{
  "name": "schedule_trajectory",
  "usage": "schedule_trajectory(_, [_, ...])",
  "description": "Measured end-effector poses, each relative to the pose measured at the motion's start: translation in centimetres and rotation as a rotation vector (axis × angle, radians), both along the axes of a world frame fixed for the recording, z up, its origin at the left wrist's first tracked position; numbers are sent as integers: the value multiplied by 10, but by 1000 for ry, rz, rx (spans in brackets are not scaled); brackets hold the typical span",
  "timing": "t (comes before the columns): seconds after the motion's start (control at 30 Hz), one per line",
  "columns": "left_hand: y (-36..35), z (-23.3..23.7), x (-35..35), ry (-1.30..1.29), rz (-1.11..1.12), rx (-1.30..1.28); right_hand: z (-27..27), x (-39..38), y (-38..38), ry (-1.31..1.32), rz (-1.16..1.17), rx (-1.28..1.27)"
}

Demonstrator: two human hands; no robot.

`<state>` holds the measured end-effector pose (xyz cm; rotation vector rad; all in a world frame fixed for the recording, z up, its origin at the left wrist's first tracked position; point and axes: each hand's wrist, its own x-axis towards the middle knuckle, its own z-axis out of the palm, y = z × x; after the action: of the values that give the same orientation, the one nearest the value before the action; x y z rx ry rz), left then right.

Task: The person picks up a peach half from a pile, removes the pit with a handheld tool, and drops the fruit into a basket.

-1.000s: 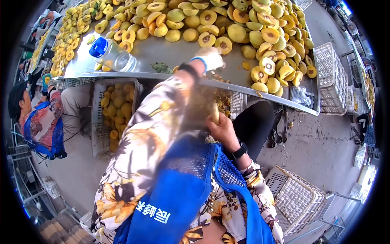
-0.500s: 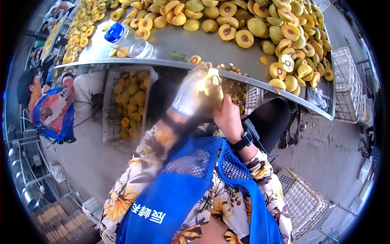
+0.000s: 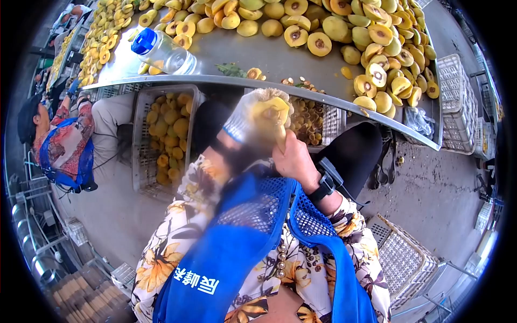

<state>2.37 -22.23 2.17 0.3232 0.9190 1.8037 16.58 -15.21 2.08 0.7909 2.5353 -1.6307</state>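
Note:
My left hand (image 3: 249,114), in a white knit glove, is closed around a yellow peach piece (image 3: 276,109) just past the near edge of the table. My bare right hand (image 3: 296,160), with a black watch at the wrist, grips a slim tool with a yellowish handle (image 3: 281,139). Its upper end meets the peach, and the tip is hidden there. Below and beyond the hands is a crate of peach pits and scraps (image 3: 307,121).
Halved yellow peaches (image 3: 377,48) are heaped on the metal table (image 3: 231,46). A clear bottle with a blue cap (image 3: 164,51) lies near its edge. A crate of whole peaches (image 3: 169,134) stands at left, beside a seated co-worker (image 3: 64,140). White crates (image 3: 404,258) stand at right.
My right hand and the tool have shifted slightly left and down. My left hand has turned, and the peach now shows its yellow face more. The whole view has shifted slightly.

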Motion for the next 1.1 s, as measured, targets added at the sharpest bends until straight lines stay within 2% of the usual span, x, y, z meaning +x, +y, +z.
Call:
schedule_trajectory(0.1, [-2,-15,-15,48,-94,-56,-1,-6,6,-58,-23,-108])
schedule_trajectory(0.13, [-1,-17,-11,133,-48,-26,-2,-8,8,-67,-44,-144])
schedule_trajectory(0.23, [5,-4,-10,-246,212,-118,-11,-9,1,-3,-99,-137])
schedule_trajectory(0.27, [3,9,-6,-257,258,-153,-13,-10,1,30,-94,-137])
schedule_trajectory(0.37, [-7,-14,-14,-252,76,-162,-22,-10,-4,81,-83,-149])
schedule_trajectory(0.4, [-8,-22,-13,-169,78,-137,-26,-9,-4,71,-86,-152])
schedule_trajectory(0.47, [-5,-45,-3,378,285,-262,-27,-8,-3,43,-95,-163])
schedule_trajectory(0.53, [6,-9,19,172,464,-320,-22,-8,-4,9,-107,-186])
schedule_trajectory(0.63, [1,-45,14,72,410,-236,-21,-9,-3,-83,-90,-202])
schedule_trajectory(0.67, [1,-53,9,-99,358,-153,-8,-11,-1,-62,-87,-236])
schedule_trajectory(0.7, [2,-39,8,-109,340,-143,-2,-11,-2,-32,-84,-225])
schedule_trajectory(0.77, [7,-11,8,-92,386,-387,2,-13,-3,-17,-80,-246])
schedule_trajectory(0.83, [5,-6,4,-118,266,-369,2,-12,-5,-56,-59,-232])
schedule_trajectory(0.87, [5,-8,-5,-237,132,-288,2,-13,-5,-74,-35,-215])
schedule_trajectory(0.97, [4,-1,-8,-223,122,-363,-5,-13,-9,-66,-24,-169])
schedule_trajectory(1.07, [7,-5,-7,-128,224,-373,-7,-18,-3,-47,-2,-213])
schedule_trajectory(1.1, [5,-10,-8,-78,218,-299,-8,-19,-3,-31,-11,-238])
